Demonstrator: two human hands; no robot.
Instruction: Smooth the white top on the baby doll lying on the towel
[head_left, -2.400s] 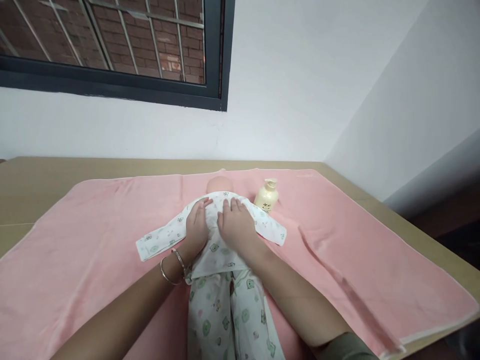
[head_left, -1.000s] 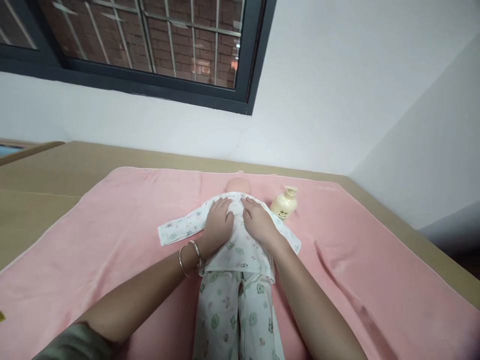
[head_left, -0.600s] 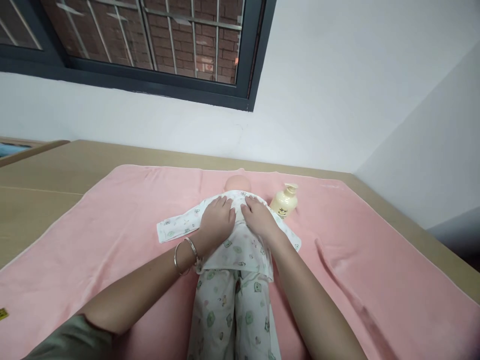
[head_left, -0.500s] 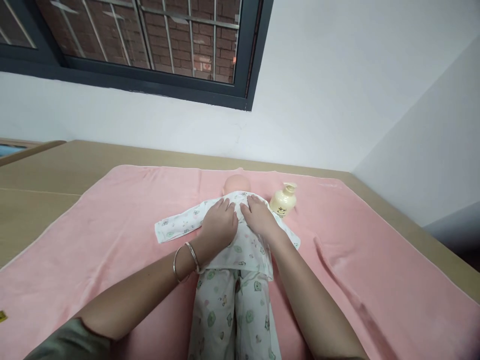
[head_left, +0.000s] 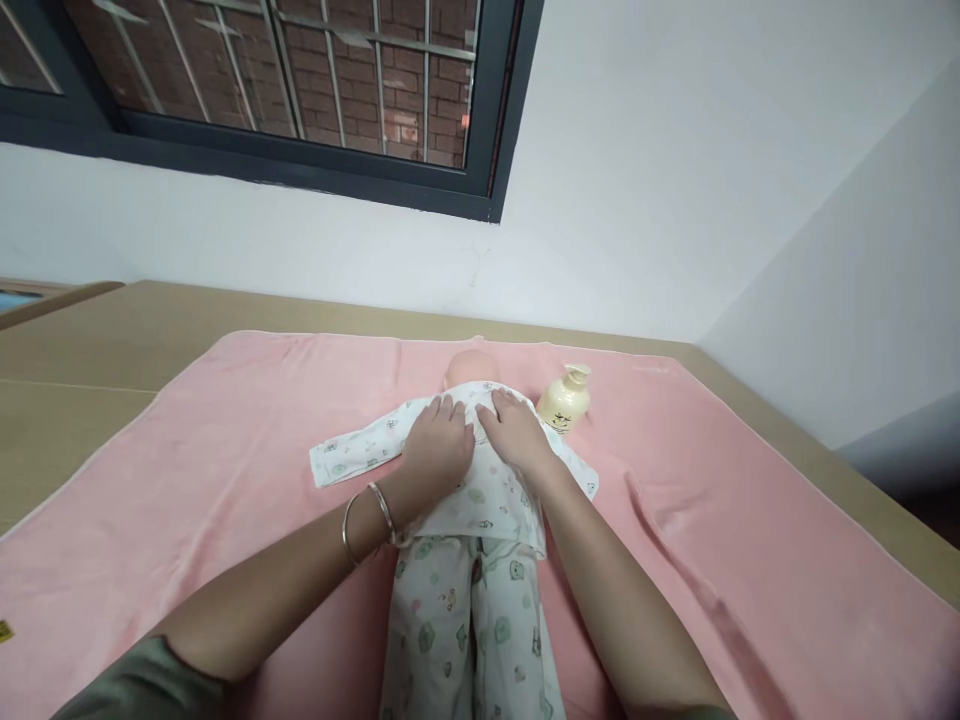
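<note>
Both hands, left (head_left: 439, 452) and right (head_left: 516, 438), press flat, grip released, on the doll's shirt (head_left: 480, 490); pushing sideways could knock the bottle (head_left: 564, 400) over.

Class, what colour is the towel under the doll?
Pink, the towel shows best in the head view.

Left hand (head_left: 437, 450) and right hand (head_left: 514, 436) lie flat, side by side, on doll (head_left: 472, 480) in printed white clothes. Doll on pink towel (head_left: 187, 450); cream bottle (head_left: 564, 399) beside its head.
</note>
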